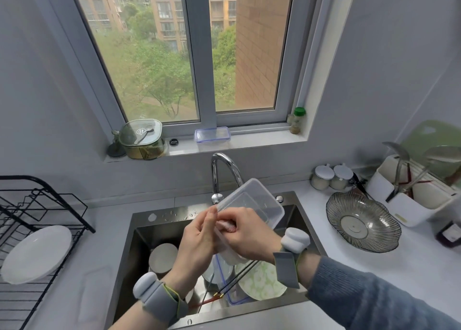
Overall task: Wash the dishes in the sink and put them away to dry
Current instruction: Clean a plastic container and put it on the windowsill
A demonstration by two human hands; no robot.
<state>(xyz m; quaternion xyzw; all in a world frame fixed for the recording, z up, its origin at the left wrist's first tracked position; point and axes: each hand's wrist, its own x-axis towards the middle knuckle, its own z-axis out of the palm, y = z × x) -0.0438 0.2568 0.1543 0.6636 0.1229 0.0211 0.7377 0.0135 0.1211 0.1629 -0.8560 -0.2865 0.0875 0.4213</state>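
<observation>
Above the sink (139, 232), both hands meet around a clear plastic container (252, 200) tilted just under the faucet (219, 170). Fingers of the left hand (199, 237) curl on its near edge; the right hand (247, 235) grips a pinkish sponge (225, 226) pressed against the container.

Down in the sink lie a grey bowl (163, 256), a green-patterned plate (262, 283), a blue-rimmed lid (224, 279) and chopsticks (232, 282) slanting across them, crowding the basin beneath the hands.

Left of the sink, a black drying rack (37, 205) holds one white plate (37, 253). Right of the sink, on the white counter (324, 235), sit a ribbed glass bowl (363, 221), two lidded jars (330, 177) and a white utensil holder (411, 195) with ladles.

Behind the sink, the windowsill (249, 140) carries a green glass box (142, 140), a blue-edged container (212, 134) and a spice bottle (298, 120) below the window (174, 55).

Bare counter lies between the sink and the rack.
</observation>
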